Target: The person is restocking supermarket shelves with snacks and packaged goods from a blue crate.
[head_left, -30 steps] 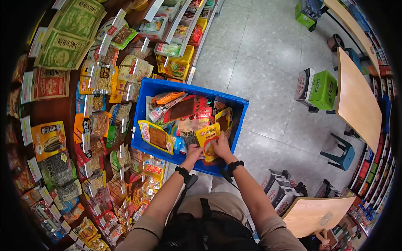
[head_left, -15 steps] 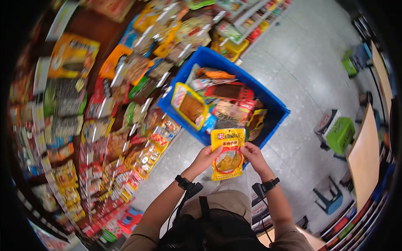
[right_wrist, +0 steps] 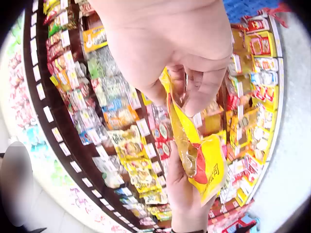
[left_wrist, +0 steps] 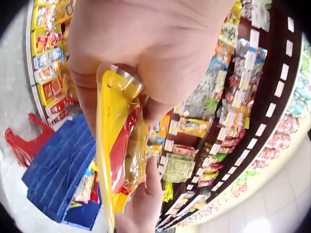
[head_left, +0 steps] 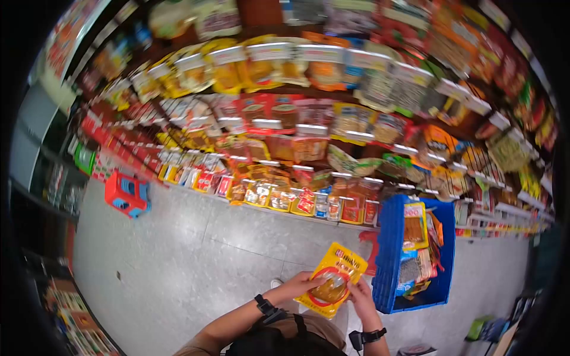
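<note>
A yellow packet with a red ring and a see-through window (head_left: 332, 281) is held between both hands in the head view, tilted to the right. The left hand (head_left: 298, 286) pinches its left edge, and the right hand (head_left: 362, 298) pinches its right edge. Close up in the left wrist view, the packet (left_wrist: 119, 141) runs down from the left hand (left_wrist: 150, 48). In the right wrist view the right hand (right_wrist: 170, 43) grips one end of the packet (right_wrist: 194, 155), with the other hand (right_wrist: 182, 187) at its far side.
A blue crate (head_left: 387, 267) with several packets inside stands to the right of the hands, beside a red stool (head_left: 369, 252). Shelves of snack packets (head_left: 309, 148) with price tags curve across the front. A red and blue toy-like object (head_left: 127, 194) sits on the grey floor (head_left: 196, 237) at left.
The view has swung toward the shelves, so the crate appears farther right. Both hands have lifted the yellow packet out from over the crate and now hold it apart from it, tilted.
</note>
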